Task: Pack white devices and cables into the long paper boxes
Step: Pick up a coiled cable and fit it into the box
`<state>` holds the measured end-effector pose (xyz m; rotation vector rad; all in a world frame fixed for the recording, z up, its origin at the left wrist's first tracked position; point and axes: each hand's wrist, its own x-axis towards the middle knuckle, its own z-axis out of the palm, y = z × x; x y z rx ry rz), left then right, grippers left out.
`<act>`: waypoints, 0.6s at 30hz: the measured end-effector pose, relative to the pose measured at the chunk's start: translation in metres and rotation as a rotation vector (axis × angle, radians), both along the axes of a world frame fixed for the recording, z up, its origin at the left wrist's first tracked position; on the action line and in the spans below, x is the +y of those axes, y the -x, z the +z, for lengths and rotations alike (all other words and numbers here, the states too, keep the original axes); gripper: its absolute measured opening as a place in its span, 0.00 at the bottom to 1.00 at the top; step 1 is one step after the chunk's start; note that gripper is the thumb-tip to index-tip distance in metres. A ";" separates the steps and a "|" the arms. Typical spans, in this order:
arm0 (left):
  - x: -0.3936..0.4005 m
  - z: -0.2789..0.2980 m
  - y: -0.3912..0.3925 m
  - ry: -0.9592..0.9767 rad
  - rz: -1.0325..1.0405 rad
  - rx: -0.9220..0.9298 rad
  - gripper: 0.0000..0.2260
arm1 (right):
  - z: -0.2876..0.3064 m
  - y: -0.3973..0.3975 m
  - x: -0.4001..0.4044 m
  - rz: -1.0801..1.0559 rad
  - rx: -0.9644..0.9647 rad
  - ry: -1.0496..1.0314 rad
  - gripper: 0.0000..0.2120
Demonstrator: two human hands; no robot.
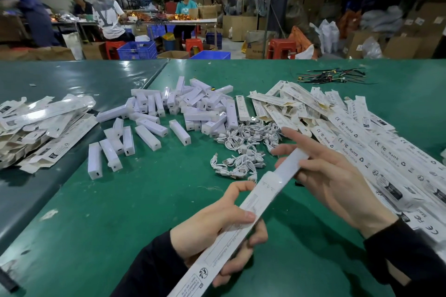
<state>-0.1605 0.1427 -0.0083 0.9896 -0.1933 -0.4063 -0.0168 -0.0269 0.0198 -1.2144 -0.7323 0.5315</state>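
Note:
My left hand [217, 224] grips a long white paper box [231, 229] around its middle, thumb on top and fingers curled beneath. A white device [284, 171] sticks out of the box's far end. My right hand [328, 176] holds that device, fingers wrapped over it and the index finger stretched forward. Loose white devices [173, 113] lie heaped on the green table [120, 212] beyond my hands. A tangle of short white cables [243, 149] sits just past the box's tip.
Flat paper boxes [376, 149] are piled along the right. Filled boxes [41, 125] are stacked at the left. Dark wire scraps [333, 77] lie at the far right. Several people work at a table [144, 22] in the background among crates and cartons.

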 end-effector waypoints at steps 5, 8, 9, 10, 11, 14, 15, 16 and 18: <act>-0.003 -0.003 -0.003 0.008 0.054 0.033 0.24 | -0.008 0.016 0.012 0.207 0.041 0.088 0.26; 0.001 -0.001 -0.004 0.042 0.169 0.040 0.22 | -0.016 0.027 0.024 -0.038 0.104 0.066 0.17; 0.003 -0.001 -0.005 0.039 0.201 0.043 0.23 | -0.019 0.028 0.026 -0.072 0.099 0.085 0.15; 0.003 -0.002 -0.006 0.030 0.220 0.050 0.24 | -0.022 0.030 0.028 -0.071 0.071 0.124 0.15; 0.003 -0.003 -0.007 0.014 0.227 0.059 0.25 | -0.025 0.032 0.028 -0.049 0.032 0.167 0.16; 0.000 -0.007 -0.008 -0.052 0.222 0.080 0.26 | -0.029 0.034 0.030 0.051 -0.071 0.286 0.18; -0.001 -0.006 -0.007 -0.061 0.229 0.078 0.26 | -0.027 0.033 0.030 0.075 -0.065 0.278 0.19; -0.001 -0.005 -0.005 -0.065 0.250 0.071 0.26 | -0.026 0.031 0.031 0.074 -0.025 0.237 0.19; 0.000 -0.001 -0.005 -0.071 0.366 0.058 0.25 | -0.026 0.025 0.029 -0.068 -0.071 0.194 0.17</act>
